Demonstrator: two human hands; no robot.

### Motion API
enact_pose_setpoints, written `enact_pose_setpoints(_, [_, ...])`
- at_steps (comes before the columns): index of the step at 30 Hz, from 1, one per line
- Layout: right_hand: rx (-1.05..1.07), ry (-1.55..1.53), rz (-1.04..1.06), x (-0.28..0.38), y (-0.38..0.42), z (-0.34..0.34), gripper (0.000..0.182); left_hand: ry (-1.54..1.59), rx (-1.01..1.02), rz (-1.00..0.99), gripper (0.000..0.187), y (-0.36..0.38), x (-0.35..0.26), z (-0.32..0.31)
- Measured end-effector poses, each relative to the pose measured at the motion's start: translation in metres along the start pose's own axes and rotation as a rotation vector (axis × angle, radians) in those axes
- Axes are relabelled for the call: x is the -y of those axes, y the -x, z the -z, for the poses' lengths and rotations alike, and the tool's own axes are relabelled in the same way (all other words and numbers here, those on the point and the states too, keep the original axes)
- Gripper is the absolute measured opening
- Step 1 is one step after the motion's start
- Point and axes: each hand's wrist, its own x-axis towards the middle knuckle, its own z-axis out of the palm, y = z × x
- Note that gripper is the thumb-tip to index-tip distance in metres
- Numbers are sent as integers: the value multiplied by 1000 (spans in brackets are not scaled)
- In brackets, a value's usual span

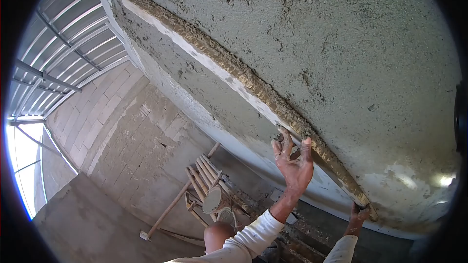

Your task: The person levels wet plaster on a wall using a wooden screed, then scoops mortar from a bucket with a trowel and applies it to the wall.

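Fingers of the left hand curl round the mortar-caked straightedge pressed on the wet plastered wall, the right hand closed on its lower end (mostly hidden); uneven pressure could gouge the plaster or drop mortar.

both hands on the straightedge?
Yes: the left hand grips the mortar-caked straightedge partway along, and the right hand holds its lower end against the plastered wall.

Straightedge on wall, scaffold perhaps below
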Motion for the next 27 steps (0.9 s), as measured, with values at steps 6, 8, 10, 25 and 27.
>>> enact_pose_setpoints(6, [42, -13, -45, -81, 100, -136, 52, -18, 34, -63, 39, -137, 1, 48])
enact_pose_setpoints(8, [-49, -4, -55, -104, 144, -191, 55, 147, 19, 29, 47, -183, -8, 62])
enact_pose_setpoints(10, [-107, 15, -64, -107, 149, -197, 58, 210, 17, 33, 57, -190, -13, 65])
enact_pose_setpoints(25, [-29, 17, -43, -81, 113, -158, 53, -24, 23, -148, 63, -169, -38, 54])
enact_pose_setpoints(27, [-41, 29, -78, -105, 166, -214, 55, 97, 5, -84, 64, -223, -39, 70])
